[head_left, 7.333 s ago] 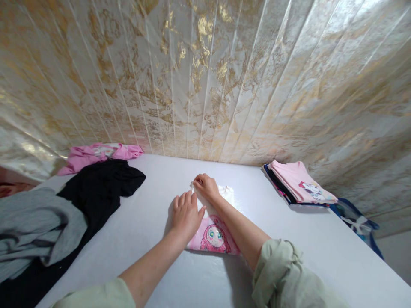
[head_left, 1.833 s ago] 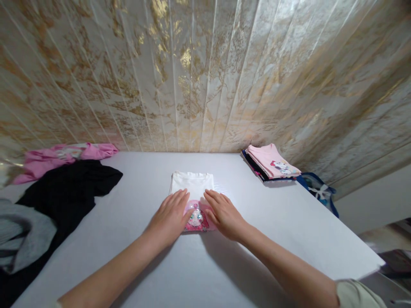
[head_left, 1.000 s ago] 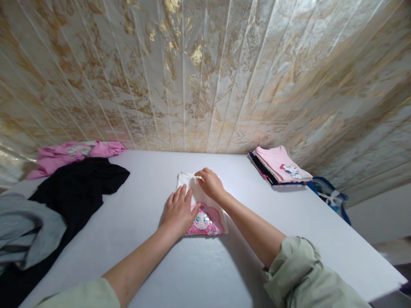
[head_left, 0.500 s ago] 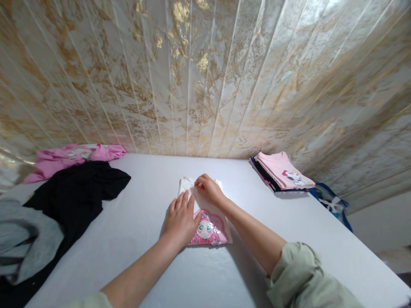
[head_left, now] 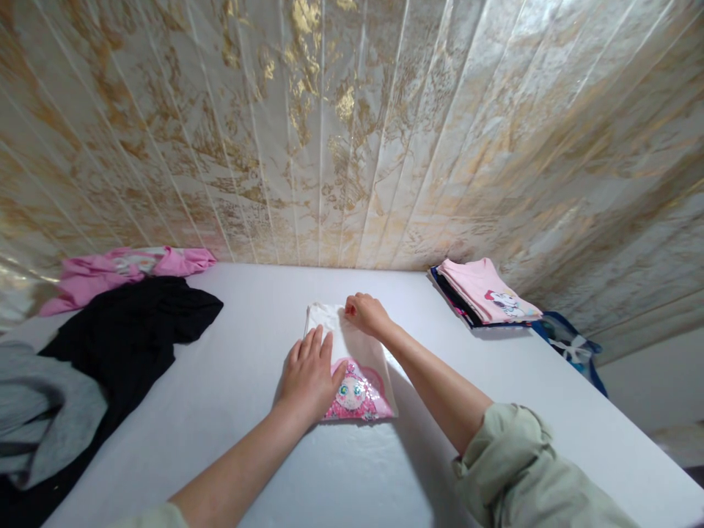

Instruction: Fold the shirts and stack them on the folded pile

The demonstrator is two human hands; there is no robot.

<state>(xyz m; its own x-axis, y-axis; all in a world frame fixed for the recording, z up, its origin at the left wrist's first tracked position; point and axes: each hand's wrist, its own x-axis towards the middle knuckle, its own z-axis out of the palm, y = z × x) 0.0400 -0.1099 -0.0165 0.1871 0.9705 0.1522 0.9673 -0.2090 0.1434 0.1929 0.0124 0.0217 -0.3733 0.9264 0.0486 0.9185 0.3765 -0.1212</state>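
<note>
A folded white shirt (head_left: pixel 357 352) lies flat on the white table, its shiny pink print of a big-eyed cartoon face toward me. My left hand (head_left: pixel 309 374) rests open on the shirt's left side, fingers stretched out and thumb over the print. At the far right part of the shirt, my right hand (head_left: pixel 367 314) is closed with its fingers curled together. Its fingertips meet the cloth near the top edge, but I cannot make out whether any fabric is pinched between them.
On the left lie a crumpled pink garment (head_left: pixel 104 275), a black garment (head_left: pixel 148 323) and a grey garment (head_left: pixel 66 411). A folded clothes stack (head_left: pixel 478 290) with pink on top stands at the back right. Beside it is a blue-edged bag (head_left: pixel 572 352). A gold-patterned curtain (head_left: pixel 330 147) hangs behind the table.
My right hand has shifted a little to the right and away along the shirt's top, uncovering more white cloth. My left hand has stayed in place.
</note>
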